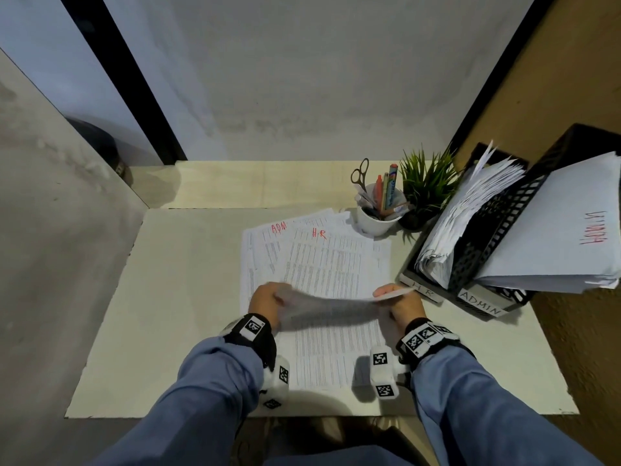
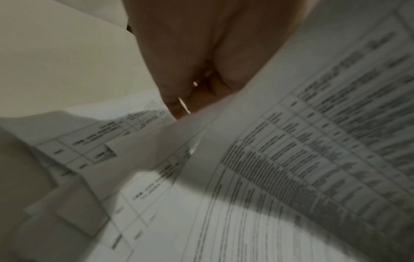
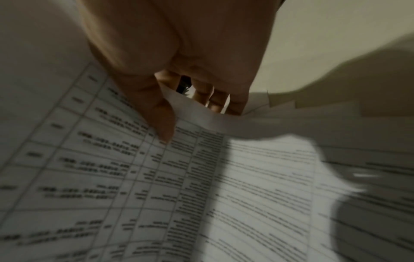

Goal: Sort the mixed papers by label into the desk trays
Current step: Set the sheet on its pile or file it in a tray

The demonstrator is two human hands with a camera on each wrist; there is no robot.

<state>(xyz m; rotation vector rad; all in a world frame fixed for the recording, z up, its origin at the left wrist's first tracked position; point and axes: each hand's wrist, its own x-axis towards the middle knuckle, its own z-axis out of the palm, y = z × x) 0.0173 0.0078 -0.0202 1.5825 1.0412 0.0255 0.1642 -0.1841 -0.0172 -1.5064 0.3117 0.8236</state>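
A printed sheet hangs lifted and bowed just above the paper pile on the white desk. My left hand grips its left edge and my right hand pinches its right edge between thumb and fingers. The same sheet and right hand fill the right wrist view; the left wrist view shows the left hand over the sheet. Pile sheets carry red labels ADM and HR. Black trays labelled HR and ADMIN stand at the right, both holding papers.
A white cup with scissors and pens and a small green plant stand behind the pile, left of the trays. Walls close in on the left, back and right. The desk's front edge runs under my forearms.
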